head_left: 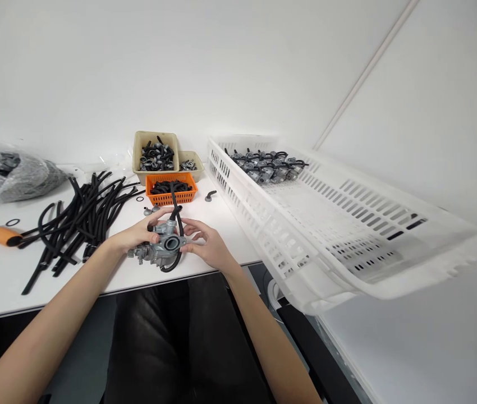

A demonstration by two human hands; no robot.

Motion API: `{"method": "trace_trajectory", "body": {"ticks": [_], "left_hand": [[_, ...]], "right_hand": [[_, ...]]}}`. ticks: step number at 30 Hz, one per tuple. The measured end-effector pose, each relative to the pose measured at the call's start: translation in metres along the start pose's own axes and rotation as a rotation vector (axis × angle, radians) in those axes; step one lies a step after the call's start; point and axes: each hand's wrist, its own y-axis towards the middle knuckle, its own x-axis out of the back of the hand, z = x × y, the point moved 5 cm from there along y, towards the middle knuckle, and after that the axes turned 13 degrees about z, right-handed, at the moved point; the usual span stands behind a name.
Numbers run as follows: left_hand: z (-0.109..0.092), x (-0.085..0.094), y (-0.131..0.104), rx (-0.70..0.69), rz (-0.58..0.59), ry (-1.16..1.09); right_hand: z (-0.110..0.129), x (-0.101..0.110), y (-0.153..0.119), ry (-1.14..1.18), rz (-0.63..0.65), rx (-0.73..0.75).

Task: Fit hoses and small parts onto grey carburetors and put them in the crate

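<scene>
A grey metal carburetor (160,249) with black hoses is held up over the front of the white table, its round bore facing me. My left hand (140,233) grips its left and upper side, thumb on the body. On the other side, my right hand (207,244) pinches the flange beside the bore with thumb and fingers. A black hose (174,266) curves below the body, and another rises from its top. Just behind stands an orange basket (172,197) of short black hoses. A small elbow fitting (210,196) lies to the right of it.
A white slatted crate (259,224) with several carburetors (267,165) at its far end fills the right. Long black hoses (91,219), an orange-handled tool (3,235) and a plastic bag (19,174) lie left. Beige bins (136,151) of parts stand by the wall.
</scene>
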Motion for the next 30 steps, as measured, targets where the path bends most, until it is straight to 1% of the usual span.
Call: {"method": "trace_trajectory", "body": {"ticks": [10, 18, 24, 30], "left_hand": [[-0.0004, -0.0035, 0.0010, -0.039, 0.036, -0.055], [-0.0015, -0.0044, 0.0011, -0.052, 0.009, -0.057], [0.0002, -0.0007, 0.0016, -0.072, -0.011, -0.031], [0.0005, 0.0017, 0.0014, -0.110, -0.046, -0.061]], "right_hand": [[-0.0022, -0.0011, 0.0009, 0.034, 0.003, -0.005], [-0.0008, -0.0019, 0.0005, 0.028, 0.007, 0.015], [-0.0001, -0.0015, 0.0008, -0.005, 0.017, 0.050], [0.0014, -0.0018, 0.0005, -0.010, 0.021, 0.044]]}}
